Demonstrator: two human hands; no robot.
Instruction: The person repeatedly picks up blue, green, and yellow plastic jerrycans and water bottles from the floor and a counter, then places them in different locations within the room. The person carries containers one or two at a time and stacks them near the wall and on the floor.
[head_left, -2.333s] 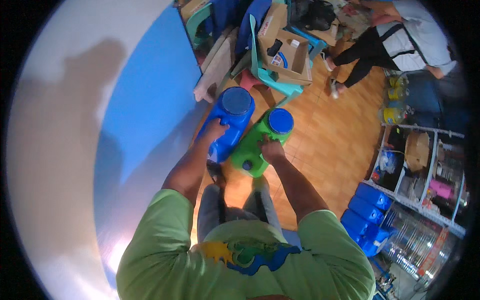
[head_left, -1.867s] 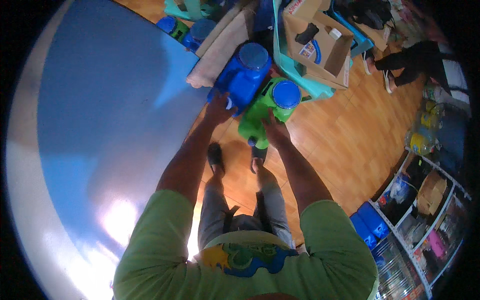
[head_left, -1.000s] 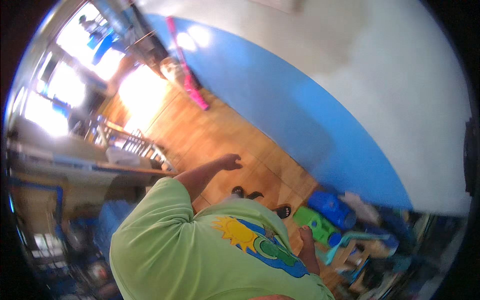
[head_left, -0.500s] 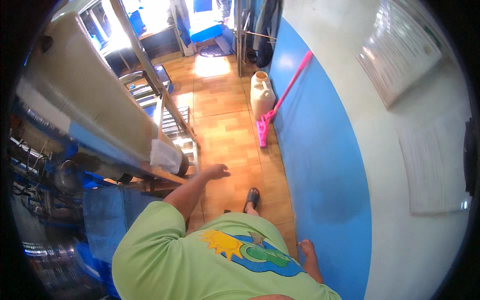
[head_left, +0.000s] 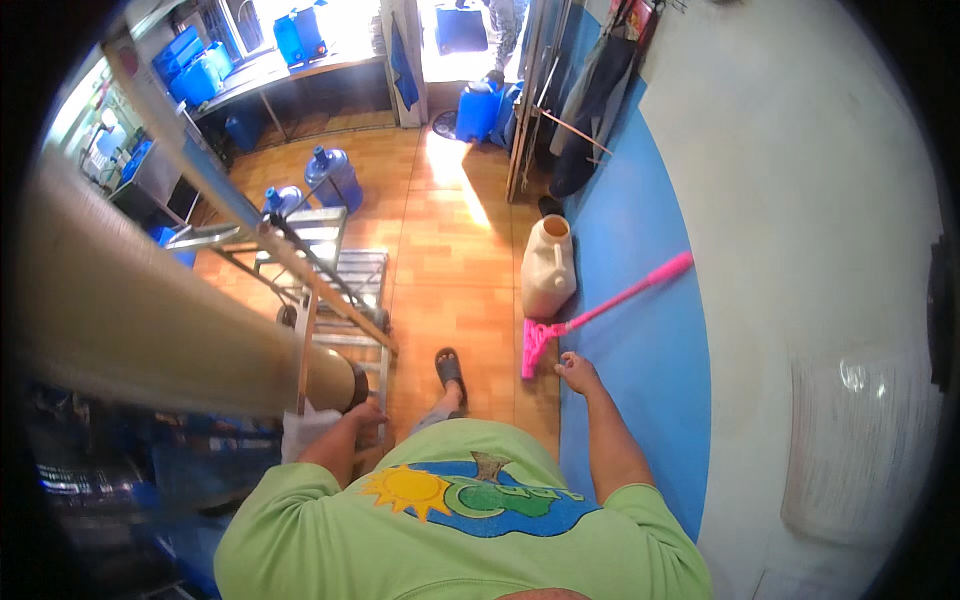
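Note:
My left hand [head_left: 368, 413] hangs low beside a big pale cylindrical tank [head_left: 190, 300], near a white cloth or bag [head_left: 305, 430]. It appears empty, its fingers loosely bent. On the other side, my right hand [head_left: 576, 373] is held out near the blue wall, empty, fingers a little curled and apart. Just beyond it, a pink long-handled mop or squeegee [head_left: 620, 296] leans on the wall with its head on the floor. A cream plastic jug [head_left: 548, 270] with an open top stands behind that head. My right hand does not appear to touch either one.
Metal racks [head_left: 355, 285] line the left side of the tiled walkway [head_left: 440, 270]. Large blue water bottles [head_left: 332, 180] stand beyond them. Blue containers [head_left: 480, 108] sit by the bright doorway, where a person's leg [head_left: 503, 35] shows. Dark clothes [head_left: 595, 110] hang at right.
I have moved forward along the walkway, so the jug and pink tool are nearer. My right hand has swung forward, and my left hand has swung back toward my body.

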